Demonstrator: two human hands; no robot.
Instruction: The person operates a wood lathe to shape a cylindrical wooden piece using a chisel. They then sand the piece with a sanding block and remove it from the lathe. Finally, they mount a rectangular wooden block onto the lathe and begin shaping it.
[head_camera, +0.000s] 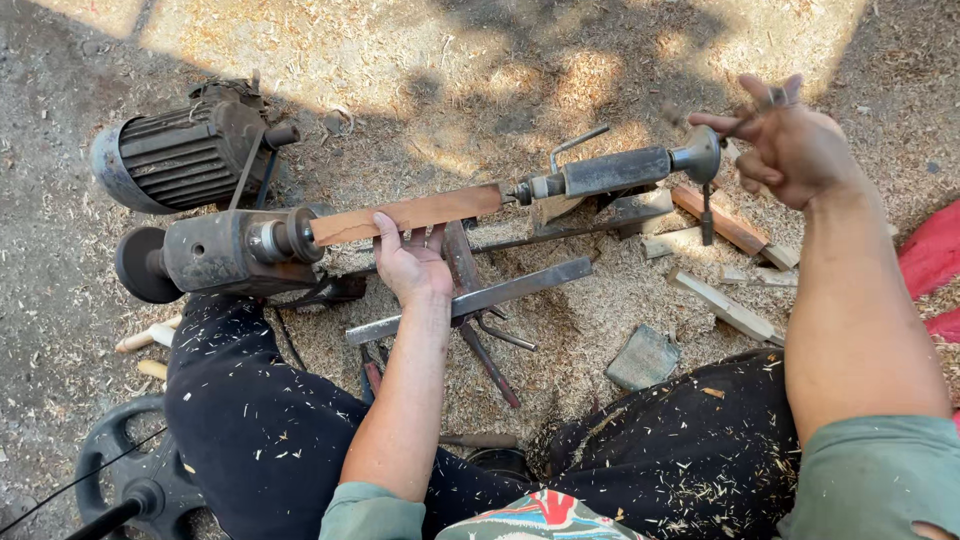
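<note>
A reddish wooden blank (405, 213) is mounted lengthwise in a small floor lathe, between the headstock (225, 250) on the left and the tailstock (600, 173) on the right. My left hand (408, 262) reaches up from below, thumb and fingers touching the underside of the blank. At the right end, my right hand (790, 140) is at the tailstock handwheel (697, 155), fingers on its crank handle. A flat steel tool rest bar (470, 300) runs in front of the blank.
An electric motor (185, 155) sits behind the headstock at upper left. Wood offcuts (722, 222) lie on the sawdust-covered ground at right. A grey sharpening stone (645, 357) lies by my right knee. A black wheel (130, 470) is at lower left.
</note>
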